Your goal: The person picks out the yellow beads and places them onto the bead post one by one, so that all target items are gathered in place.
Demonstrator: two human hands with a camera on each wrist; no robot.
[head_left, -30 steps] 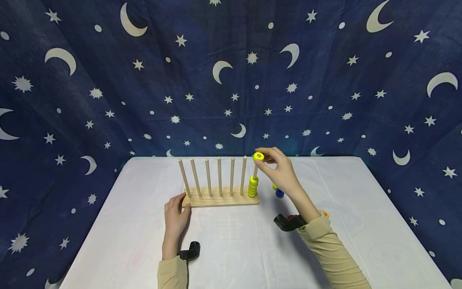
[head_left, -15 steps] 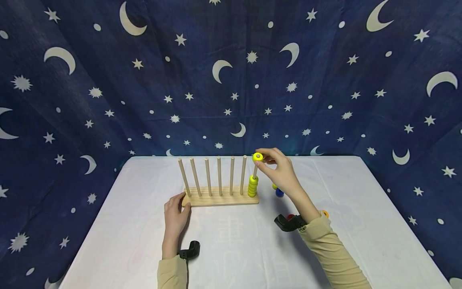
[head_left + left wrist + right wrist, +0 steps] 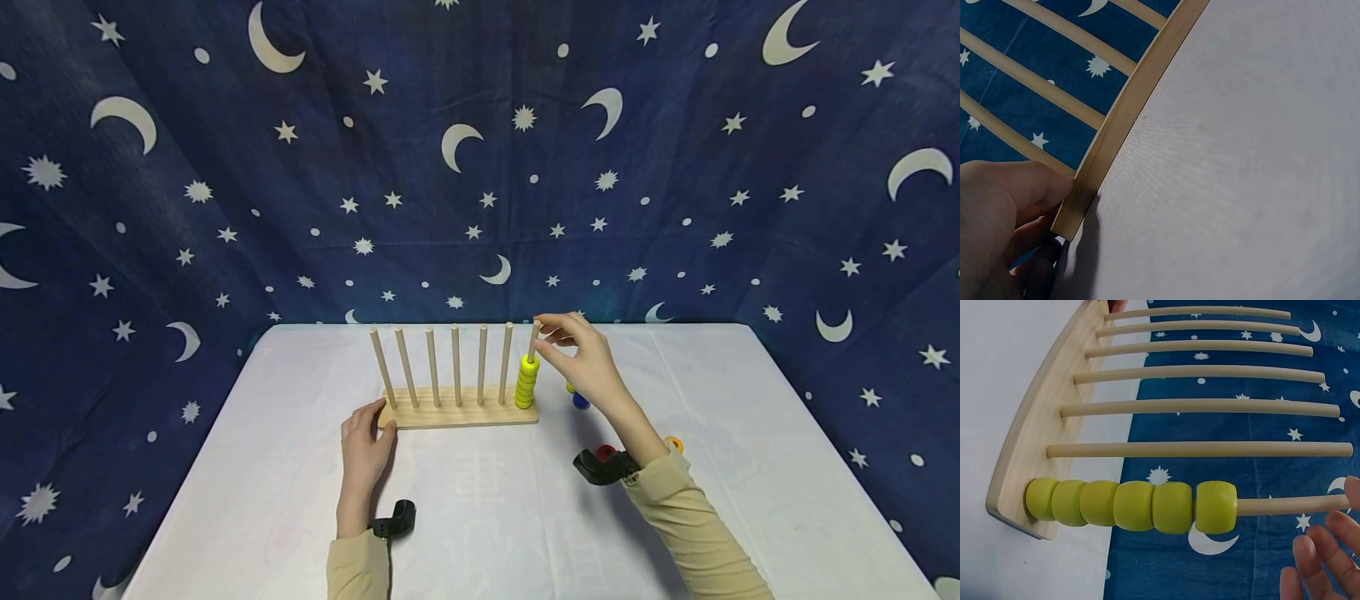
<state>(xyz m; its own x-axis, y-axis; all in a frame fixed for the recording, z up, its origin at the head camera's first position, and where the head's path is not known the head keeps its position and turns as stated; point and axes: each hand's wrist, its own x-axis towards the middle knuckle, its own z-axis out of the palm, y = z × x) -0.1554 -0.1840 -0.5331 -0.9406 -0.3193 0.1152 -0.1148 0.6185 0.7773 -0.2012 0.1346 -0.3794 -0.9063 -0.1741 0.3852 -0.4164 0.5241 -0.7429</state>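
A wooden peg rack [image 3: 457, 417] stands on the table, with a row of upright pegs. Yellow beads [image 3: 1132, 506] are threaded on its rightmost peg; in the right wrist view a small gap separates the top bead [image 3: 1216, 507] from those below. My right hand [image 3: 585, 354] is at the tip of that peg, thumb and fingers apart around it, no bead between them. At the rack's left end my left hand [image 3: 365, 446] grips the base, and the left wrist view shows the thumb [image 3: 1047, 184] against the base's edge.
On the white table [image 3: 480, 517], right of the rack, lie a blue bead [image 3: 581, 401], a red bead [image 3: 605, 452] and an orange bead [image 3: 675, 443], partly hidden by the right arm. A dark blue star-and-moon cloth [image 3: 420, 167] hangs behind.
My right hand has let go of a yellow bead at the peg's tip, and the bead has dropped down the peg onto the stack. The left hand has stayed in place.
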